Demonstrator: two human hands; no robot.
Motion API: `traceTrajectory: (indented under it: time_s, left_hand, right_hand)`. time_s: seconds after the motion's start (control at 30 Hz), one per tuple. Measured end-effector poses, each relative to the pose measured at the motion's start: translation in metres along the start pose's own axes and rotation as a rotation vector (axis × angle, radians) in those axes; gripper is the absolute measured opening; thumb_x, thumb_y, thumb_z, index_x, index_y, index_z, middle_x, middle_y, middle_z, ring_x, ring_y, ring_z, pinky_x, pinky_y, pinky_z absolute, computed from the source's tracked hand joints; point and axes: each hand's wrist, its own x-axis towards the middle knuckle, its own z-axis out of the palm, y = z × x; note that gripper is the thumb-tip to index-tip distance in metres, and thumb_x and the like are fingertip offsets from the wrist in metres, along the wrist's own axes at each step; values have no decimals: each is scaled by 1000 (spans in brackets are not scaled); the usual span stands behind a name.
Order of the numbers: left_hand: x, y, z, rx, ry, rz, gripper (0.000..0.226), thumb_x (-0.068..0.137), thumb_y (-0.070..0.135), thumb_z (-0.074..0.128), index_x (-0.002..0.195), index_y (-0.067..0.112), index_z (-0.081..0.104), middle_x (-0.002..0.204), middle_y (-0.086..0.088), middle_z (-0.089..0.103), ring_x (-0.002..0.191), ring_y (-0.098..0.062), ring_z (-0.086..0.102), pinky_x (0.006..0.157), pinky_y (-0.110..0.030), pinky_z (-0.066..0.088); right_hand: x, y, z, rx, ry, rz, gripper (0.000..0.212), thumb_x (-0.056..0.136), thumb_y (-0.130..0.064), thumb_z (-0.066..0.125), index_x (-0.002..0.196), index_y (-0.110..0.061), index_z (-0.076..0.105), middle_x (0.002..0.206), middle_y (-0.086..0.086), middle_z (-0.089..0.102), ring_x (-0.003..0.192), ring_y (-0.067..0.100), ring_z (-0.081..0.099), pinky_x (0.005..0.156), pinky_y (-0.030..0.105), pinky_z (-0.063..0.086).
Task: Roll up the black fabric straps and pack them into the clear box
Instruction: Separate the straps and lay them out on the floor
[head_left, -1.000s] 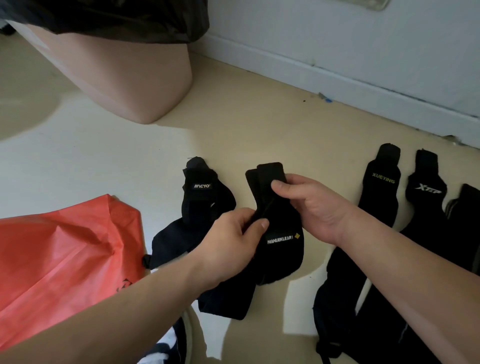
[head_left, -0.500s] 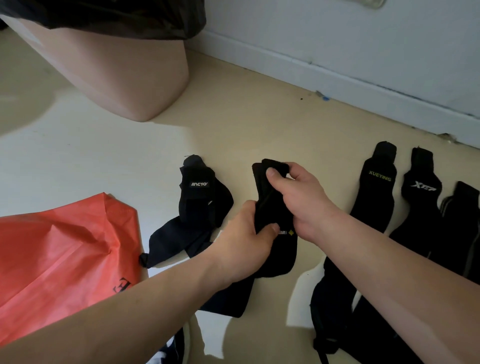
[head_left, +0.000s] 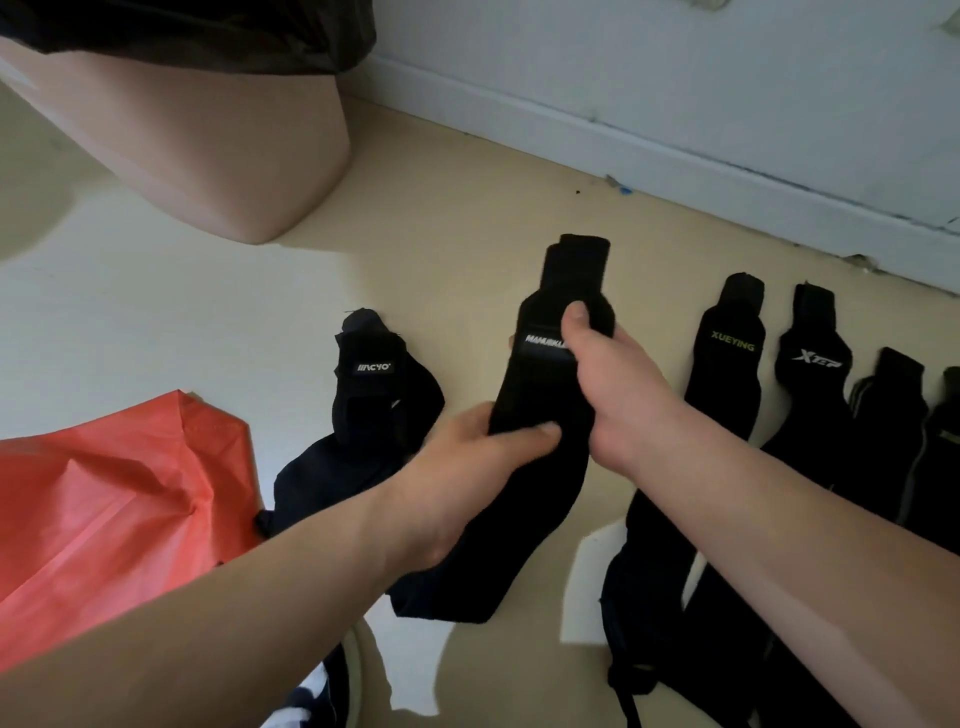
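Both hands grip one black strap (head_left: 540, 447) above the floor (head_left: 467, 249): left hand (head_left: 467, 467) mid-length, right hand (head_left: 618, 379) near the label; roll tightly from the narrow end, edges aligned; no box visible

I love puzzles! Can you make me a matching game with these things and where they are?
Things:
1 MANUK-label strap
2 XUEYING strap
3 orange bag
4 pink bin

Places:
A top left, black liner over it
B gripped by left hand and right hand
C lying flat, right of both hands
D crumpled at near left

Pairs: 1-B, 2-C, 3-D, 4-A
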Motion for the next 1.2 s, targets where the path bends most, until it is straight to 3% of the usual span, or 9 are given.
traceTrajectory:
  time_s: [0.1, 0.23, 0.37, 0.47, 0.63, 0.83, 1.03, 1.1, 1.2]
  left_hand:
    - [2, -9, -4, 216, -145, -28, 32, 98, 20, 75, 129, 18, 69, 120, -10, 79, 112, -29, 76, 103, -49, 59]
    - [5, -11, 0, 330, -230, -49, 28, 102, 22, 71, 129, 19, 70, 119, 0, 80, 112, -19, 76, 106, -40, 57]
    - [14, -12, 7, 304, -62, 31, 19, 103, 26, 69, 119, 17, 71, 109, -5, 82, 102, -24, 79, 99, -46, 61]
    - [24, -12, 16, 361, 35, 61, 15, 102, 29, 70, 115, 23, 70, 102, 0, 82, 95, -19, 80, 94, -44, 64]
    - [44, -23, 22, 296, 13, -54, 21, 101, 26, 71, 120, 16, 70, 105, -6, 82, 98, -25, 80, 95, -44, 63]
    - [30, -67, 17, 515, -324, -200, 37, 90, 7, 77, 124, 22, 72, 115, 6, 80, 111, -9, 74, 94, -22, 56]
    - [29, -57, 18, 717, -125, -3, 10, 100, 23, 68, 108, 24, 62, 97, 3, 74, 80, -5, 73, 65, -20, 58]
    - [34, -52, 24, 580, 1, 64, 9, 103, 28, 66, 109, 23, 63, 94, 3, 74, 73, -4, 72, 58, -16, 53]
    - [47, -46, 24, 418, 141, 37, 16, 103, 32, 66, 114, 21, 67, 100, -2, 78, 82, -12, 77, 64, -21, 58]
  right_hand:
    - [14, -16, -19, 38, 108, -23, 35, 104, -49, 62, 129, -25, 69, 119, 12, 78, 106, 38, 77, 88, 61, 63]
    - [29, -45, -46, 78, 236, -74, 37, 105, -50, 62, 135, -29, 63, 121, 5, 72, 106, 30, 74, 88, 52, 64]
    - [43, -54, -67, 84, 256, -28, 39, 102, -56, 63, 125, -24, 65, 121, 5, 75, 106, 28, 76, 95, 50, 63]
    - [39, -36, -72, 15, 92, 146, 36, 103, -42, 63, 129, -17, 69, 121, 12, 79, 112, 32, 75, 101, 52, 58]
    - [40, 28, -76, -203, 71, 382, 24, 108, -17, 55, 128, -11, 66, 122, 16, 75, 107, 34, 72, 77, 44, 59]
    - [60, 32, -104, -208, 339, 178, 37, 107, -22, 59, 143, -26, 58, 129, 12, 65, 115, 38, 65, 100, 60, 57]
    - [77, 23, -123, -79, 370, 119, 42, 106, -39, 59, 148, -31, 55, 140, 7, 63, 125, 34, 62, 109, 61, 52]
    - [74, 20, -114, -293, 388, 40, 56, 105, -40, 62, 156, -24, 45, 146, 9, 56, 129, 34, 59, 110, 54, 52]
    - [51, 30, -93, -985, 433, -249, 71, 102, -36, 62, 163, -19, 32, 163, 14, 31, 150, 37, 34, 120, 51, 40]
